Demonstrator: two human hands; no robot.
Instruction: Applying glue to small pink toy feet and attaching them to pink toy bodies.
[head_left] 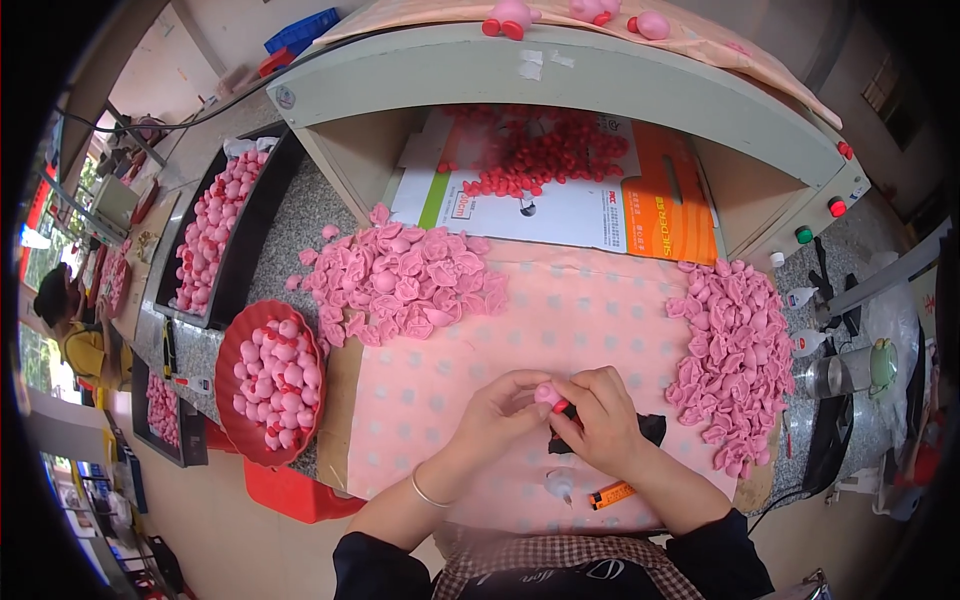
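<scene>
Two hands, left hand (503,408), right hand (600,420), pinching pink piece (548,396)

red bowl (232,345) of pink pieces | black tray (243,262) | orange lighter (611,494)

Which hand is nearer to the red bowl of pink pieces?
Left. The left hand lies closer to the red bowl; the right hand is farther right.
</scene>
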